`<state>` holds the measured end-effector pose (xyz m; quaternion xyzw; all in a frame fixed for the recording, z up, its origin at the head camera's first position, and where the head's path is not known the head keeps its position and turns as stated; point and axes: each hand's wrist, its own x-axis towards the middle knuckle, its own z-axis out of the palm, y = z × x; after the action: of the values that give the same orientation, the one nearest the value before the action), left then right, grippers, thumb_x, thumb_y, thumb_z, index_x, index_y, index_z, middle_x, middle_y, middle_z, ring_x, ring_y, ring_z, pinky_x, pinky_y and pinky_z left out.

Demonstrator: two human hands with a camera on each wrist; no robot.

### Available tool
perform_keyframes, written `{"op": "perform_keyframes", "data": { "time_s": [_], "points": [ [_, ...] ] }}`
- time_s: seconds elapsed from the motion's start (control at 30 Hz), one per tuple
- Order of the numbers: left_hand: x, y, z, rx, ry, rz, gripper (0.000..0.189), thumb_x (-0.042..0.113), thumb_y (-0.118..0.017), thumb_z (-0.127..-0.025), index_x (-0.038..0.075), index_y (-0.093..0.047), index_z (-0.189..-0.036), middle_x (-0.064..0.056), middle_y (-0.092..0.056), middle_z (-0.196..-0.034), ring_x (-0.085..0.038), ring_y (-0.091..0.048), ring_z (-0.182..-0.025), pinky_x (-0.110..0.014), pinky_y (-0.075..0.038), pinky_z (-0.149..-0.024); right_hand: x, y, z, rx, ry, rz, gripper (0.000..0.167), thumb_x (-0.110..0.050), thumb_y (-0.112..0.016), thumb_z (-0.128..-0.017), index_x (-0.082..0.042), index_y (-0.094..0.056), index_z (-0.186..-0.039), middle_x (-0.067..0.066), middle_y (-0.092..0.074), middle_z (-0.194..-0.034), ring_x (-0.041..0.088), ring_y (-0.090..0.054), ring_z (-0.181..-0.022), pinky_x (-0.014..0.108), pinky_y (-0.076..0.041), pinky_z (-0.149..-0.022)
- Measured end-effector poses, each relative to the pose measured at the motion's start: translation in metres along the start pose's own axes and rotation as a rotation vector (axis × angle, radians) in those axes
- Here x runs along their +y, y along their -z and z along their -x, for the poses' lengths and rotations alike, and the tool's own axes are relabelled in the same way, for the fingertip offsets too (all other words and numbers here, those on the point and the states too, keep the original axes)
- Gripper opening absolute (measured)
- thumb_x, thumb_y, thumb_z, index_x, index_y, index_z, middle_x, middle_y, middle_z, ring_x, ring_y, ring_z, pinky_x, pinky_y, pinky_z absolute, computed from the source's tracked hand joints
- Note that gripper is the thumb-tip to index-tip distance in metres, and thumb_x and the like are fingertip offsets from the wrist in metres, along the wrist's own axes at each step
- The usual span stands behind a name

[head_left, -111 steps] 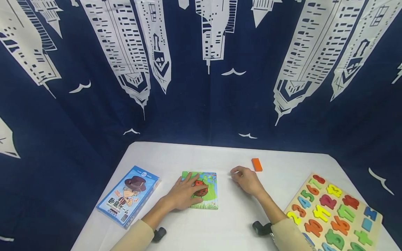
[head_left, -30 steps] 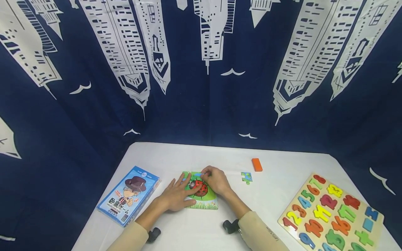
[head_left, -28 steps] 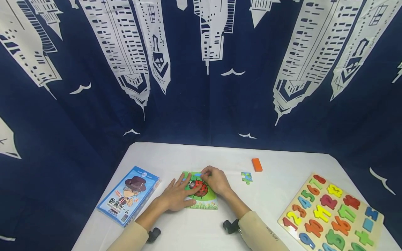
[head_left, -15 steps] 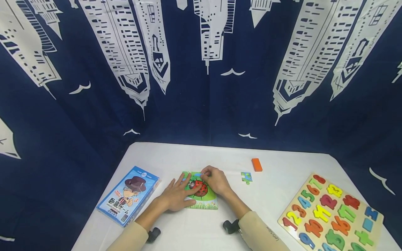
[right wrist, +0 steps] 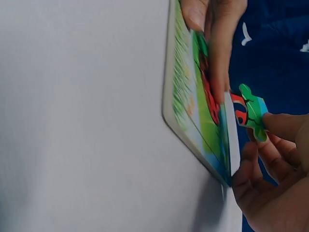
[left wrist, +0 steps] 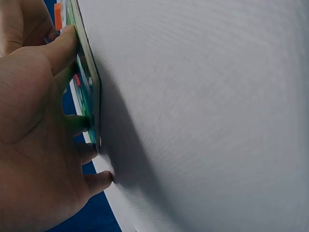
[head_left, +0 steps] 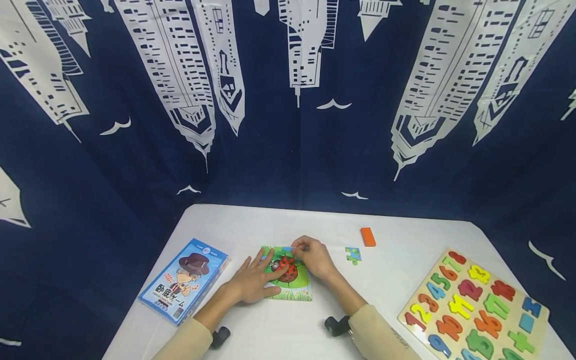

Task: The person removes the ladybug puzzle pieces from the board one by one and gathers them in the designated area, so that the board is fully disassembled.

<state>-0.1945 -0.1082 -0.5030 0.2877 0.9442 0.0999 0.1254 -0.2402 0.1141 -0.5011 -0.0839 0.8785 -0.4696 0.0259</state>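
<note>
Right hand (head_left: 316,257) has shifted slightly toward 2 o'clock (head view); puzzle (head_left: 297,294) lies at 6 o'clock. Left wrist view: left hand (left wrist: 38,121) rests spread on it, gripping nothing. Right wrist view: fingers (right wrist: 287,126) pinch a tilted piece (right wrist: 253,108); a weak pinch could drop it.

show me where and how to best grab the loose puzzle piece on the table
Best pinch the loose puzzle piece by its left and right edges, probably from above and the near side: it lies flat on the table, and the orange block sits just beyond it. The right hand holds another piece.
</note>
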Motion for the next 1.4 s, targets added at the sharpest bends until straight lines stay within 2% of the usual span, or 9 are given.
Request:
{"op": "perform_keyframes", "data": {
  "time_s": [0.2,0.37,0.67,0.8,0.93,1.1,1.4],
  "points": [
    [0.001,0.001,0.001,0.002,-0.005,0.002,0.062,0.059,-0.051,-0.098,0.034,-0.041,-0.154,-0.018,-0.012,-0.168,-0.042,-0.003,-0.154,-0.066,-0.017,-0.118,0.007,0.019,-0.001,0.007,-0.015,-0.017,0.010,-0.019,-0.072,-0.092,-0.014,-0.073,-0.101,-0.005,-0.070,-0.084,0.012,-0.063,-0.073,0.027,-0.051,-0.065],
    [0.002,0.000,0.001,0.004,-0.006,0.010,0.062,0.058,-0.050,-0.099,0.034,-0.041,-0.155,-0.018,-0.012,-0.168,-0.042,-0.003,-0.154,-0.066,-0.017,-0.118,0.015,0.038,0.000,-0.004,-0.033,0.009,0.011,-0.017,-0.072,-0.092,-0.012,-0.074,-0.102,-0.004,-0.073,-0.086,0.013,-0.066,-0.076,0.028,-0.052,-0.067],
    [0.001,-0.001,0.001,0.010,-0.013,0.026,0.061,0.057,-0.051,-0.099,0.034,-0.040,-0.155,-0.018,-0.011,-0.168,-0.042,-0.002,-0.154,-0.066,-0.014,-0.119,0.030,0.080,-0.007,-0.075,-0.059,0.218,0.008,-0.013,-0.073,-0.090,-0.014,-0.074,-0.097,-0.003,-0.069,-0.080,0.015,-0.058,-0.074,0.029,-0.047,-0.067],
    [0.001,-0.001,0.001,0.012,-0.017,0.024,0.061,0.056,-0.051,-0.100,0.033,-0.040,-0.155,-0.018,-0.011,-0.168,-0.042,-0.002,-0.154,-0.066,-0.014,-0.119,0.036,0.093,-0.009,-0.099,-0.082,0.255,0.006,-0.015,-0.072,-0.091,-0.014,-0.073,-0.097,-0.001,-0.068,-0.081,0.017,-0.057,-0.068,0.029,-0.046,-0.061],
    [0.001,-0.001,0.001,0.013,-0.021,0.029,0.061,0.056,-0.051,-0.100,0.033,-0.040,-0.155,-0.019,-0.011,-0.168,-0.042,-0.002,-0.154,-0.066,-0.014,-0.119,0.042,0.099,-0.010,-0.134,-0.087,0.262,0.007,-0.013,-0.069,-0.093,-0.011,-0.072,-0.099,0.002,-0.067,-0.082,0.017,-0.056,-0.064,0.029,-0.047,-0.056],
    [0.001,-0.001,0.001,0.016,-0.019,0.031,0.062,0.056,-0.052,-0.099,0.033,-0.040,-0.155,-0.019,-0.012,-0.167,-0.043,-0.003,-0.154,-0.067,-0.015,-0.119,0.047,0.101,-0.012,-0.148,-0.095,0.259,0.007,-0.009,-0.069,-0.092,-0.008,-0.071,-0.098,0.002,-0.066,-0.081,0.017,-0.056,-0.061,0.030,-0.048,-0.058],
    [0.000,-0.001,0.001,0.008,-0.011,0.035,0.063,0.058,-0.050,-0.099,0.035,-0.038,-0.156,-0.018,-0.010,-0.168,-0.041,-0.001,-0.154,-0.066,-0.013,-0.119,0.055,0.103,-0.016,-0.132,-0.091,0.318,0.006,-0.007,-0.071,-0.091,-0.007,-0.074,-0.096,0.001,-0.067,-0.082,0.018,-0.057,-0.074,0.030,-0.048,-0.068]
  ]
}}
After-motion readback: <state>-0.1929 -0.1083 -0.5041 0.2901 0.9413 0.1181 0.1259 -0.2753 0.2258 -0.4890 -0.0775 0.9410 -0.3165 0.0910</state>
